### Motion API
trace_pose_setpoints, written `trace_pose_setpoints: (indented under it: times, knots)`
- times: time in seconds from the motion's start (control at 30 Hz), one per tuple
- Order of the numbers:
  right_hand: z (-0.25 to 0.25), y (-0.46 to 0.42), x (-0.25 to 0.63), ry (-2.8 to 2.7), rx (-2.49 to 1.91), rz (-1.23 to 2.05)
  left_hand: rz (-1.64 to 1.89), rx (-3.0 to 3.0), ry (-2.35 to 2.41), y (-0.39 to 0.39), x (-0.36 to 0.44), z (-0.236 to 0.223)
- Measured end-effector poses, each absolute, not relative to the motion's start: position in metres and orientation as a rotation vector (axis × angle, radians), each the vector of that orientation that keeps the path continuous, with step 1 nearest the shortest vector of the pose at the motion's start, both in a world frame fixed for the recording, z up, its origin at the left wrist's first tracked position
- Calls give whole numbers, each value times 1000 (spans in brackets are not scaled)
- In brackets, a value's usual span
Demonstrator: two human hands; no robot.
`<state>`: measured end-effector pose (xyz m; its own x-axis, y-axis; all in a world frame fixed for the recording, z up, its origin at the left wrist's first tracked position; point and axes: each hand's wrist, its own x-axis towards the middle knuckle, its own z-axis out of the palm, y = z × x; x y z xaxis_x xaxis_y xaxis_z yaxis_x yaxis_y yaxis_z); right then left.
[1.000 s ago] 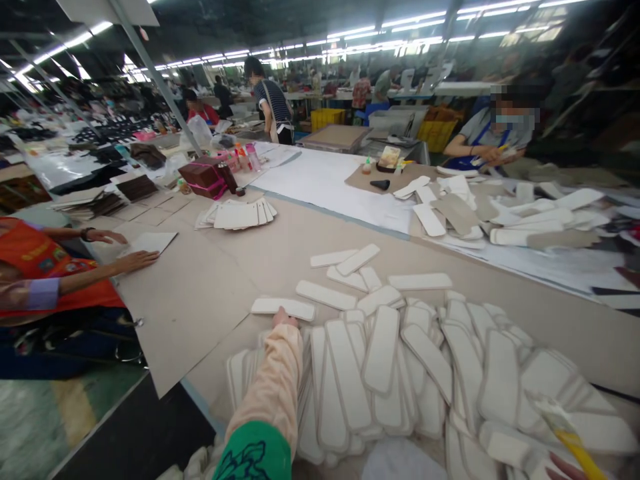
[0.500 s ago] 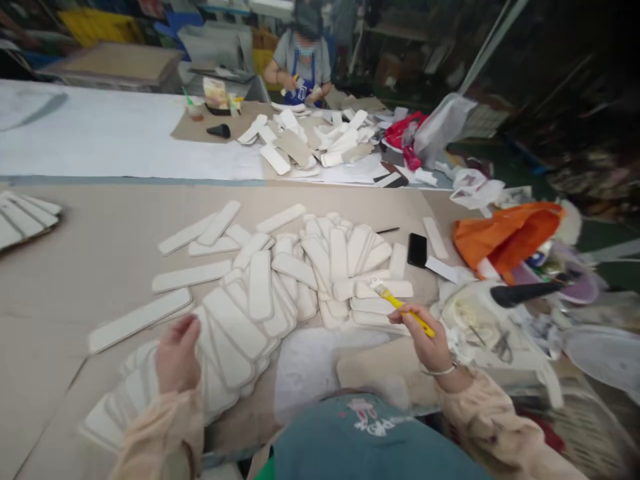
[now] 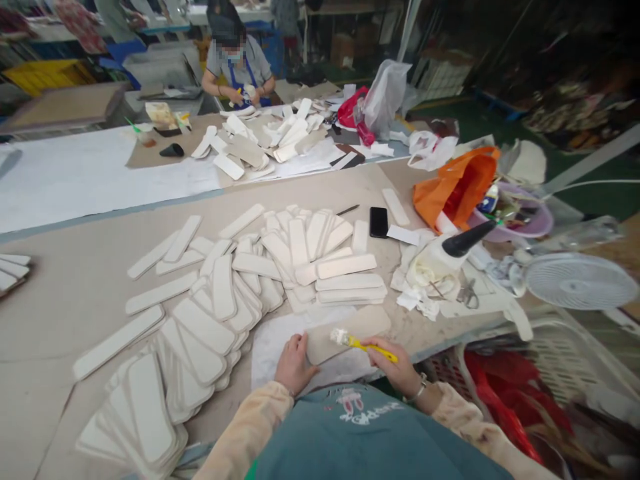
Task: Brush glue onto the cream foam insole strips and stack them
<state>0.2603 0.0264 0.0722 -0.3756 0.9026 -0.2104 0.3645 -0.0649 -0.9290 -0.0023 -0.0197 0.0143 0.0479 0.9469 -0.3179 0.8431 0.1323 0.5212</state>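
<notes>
My right hand (image 3: pixel 395 365) grips a yellow-handled brush (image 3: pixel 373 346). White paste coats the bristles, which are over a beige rounded strip (image 3: pixel 320 340). At the strip's left end rests my left hand (image 3: pixel 295 365), thumb apart from its fingers, holding nothing. A white sheet (image 3: pixel 267 343) lies under the strip. Left of the sheet, pale rounded strips (image 3: pixel 200 333) fan out in overlapping piles. More strips (image 3: pixel 350 281) are stacked just beyond the beige one.
A black phone (image 3: pixel 379 222), an orange bag (image 3: pixel 455 187) and a white container with a black cone-shaped top (image 3: pixel 437 257) stand to the right. A basket (image 3: pixel 530 360) is below the table edge. Across the table, a person (image 3: pixel 239 67) works behind another heap of strips (image 3: pixel 270 137).
My left hand has moved right from the fanned pile to the beige strip. My right hand has brought the brush down and left over that strip. The view has shifted right.
</notes>
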Motion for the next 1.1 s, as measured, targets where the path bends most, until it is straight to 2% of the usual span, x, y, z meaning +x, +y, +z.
trace_pose_setpoints:
  times: [0.4, 0.63, 0.87, 1.0, 1.1]
  knots:
    - [61, 36, 220, -2063, -1068, 1424, 266, 1714, 1823, -25, 9, 9]
    - [48, 36, 229, -1997, -1195, 1392, 308, 1772, 1842, -26, 11, 4]
    - [45, 54, 284, -1801, -1449, 1307, 290, 1716, 1844, -24, 10, 8]
    - [50, 64, 307, -1769, -1498, 1263, 403, 1606, 1835, -22, 13, 9]
    - [53, 66, 310, -1749, -1520, 1262, 514, 1314, 1877, -22, 19, 6]
